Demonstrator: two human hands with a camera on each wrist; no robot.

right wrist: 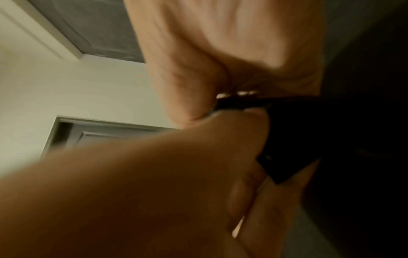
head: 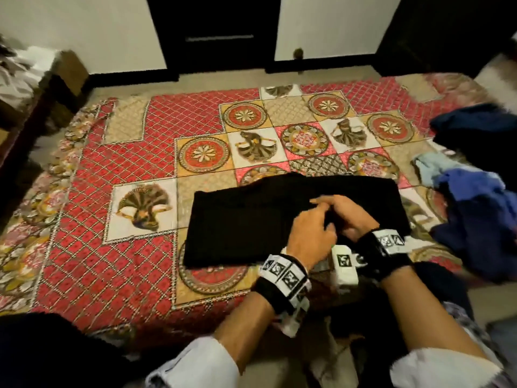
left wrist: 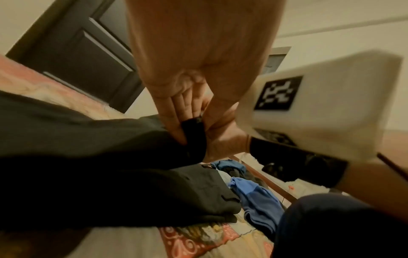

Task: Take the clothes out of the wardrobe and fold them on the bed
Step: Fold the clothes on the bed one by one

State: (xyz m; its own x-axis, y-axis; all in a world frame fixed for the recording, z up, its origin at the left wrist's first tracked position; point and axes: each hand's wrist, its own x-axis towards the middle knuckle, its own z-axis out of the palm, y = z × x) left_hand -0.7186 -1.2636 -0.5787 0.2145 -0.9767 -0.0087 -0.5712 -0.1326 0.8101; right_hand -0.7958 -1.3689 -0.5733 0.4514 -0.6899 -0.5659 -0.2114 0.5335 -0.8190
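The black garment [head: 251,222] lies folded flat on the bed [head: 117,242], and both hands meet over its near right part, the left hand [head: 310,233] and the right hand [head: 352,217] each pinching a fold of it, with a heap of blue clothes [head: 475,197] to the right.

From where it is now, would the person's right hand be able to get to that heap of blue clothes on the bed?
Probably yes. The blue clothes lie uncovered on the right hand's own side, with nothing in between. But that hand, like the left hand, is pinching the black garment, so it would have to let go first.
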